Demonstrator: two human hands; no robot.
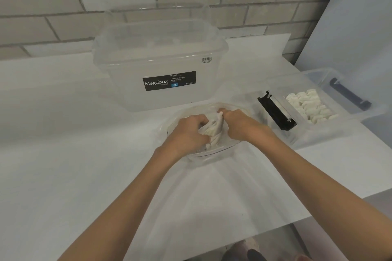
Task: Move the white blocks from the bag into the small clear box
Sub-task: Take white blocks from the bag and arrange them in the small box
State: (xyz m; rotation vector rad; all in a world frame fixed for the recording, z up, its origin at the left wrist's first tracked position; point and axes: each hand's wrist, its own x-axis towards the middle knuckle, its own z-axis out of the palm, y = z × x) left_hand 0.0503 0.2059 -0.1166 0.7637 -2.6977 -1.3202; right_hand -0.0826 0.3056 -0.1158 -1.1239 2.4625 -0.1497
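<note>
Two bare forearms reach forward from the bottom edge over a white table (84, 165). The left hand (188, 131) and right hand (239, 125) sit close together, fingers curled, both clamped on a crumpled clear plastic bag (212, 128) with white pieces showing through it. The bag is held over a shallow clear round dish (231, 146) (bowl or lid, I cannot tell).

To the right, well apart from the hands, stands the small clear box (318, 135), lid off, holding a heap of white blocks (311, 106). A black latch (276, 112) juts up at its near end and a dark blue one (350, 96) lies at the far end. Behind the dish stands a large lidded Megabox storage box (161, 53) against a brick wall.

Likely risks: the film looks thin and slippery, so pulling the two hands apart could split it or pop its mouth open, spilling blocks into the dish or across the table instead of into the box. Carried rightward, the bag could also snag on the raised black latch.
</note>
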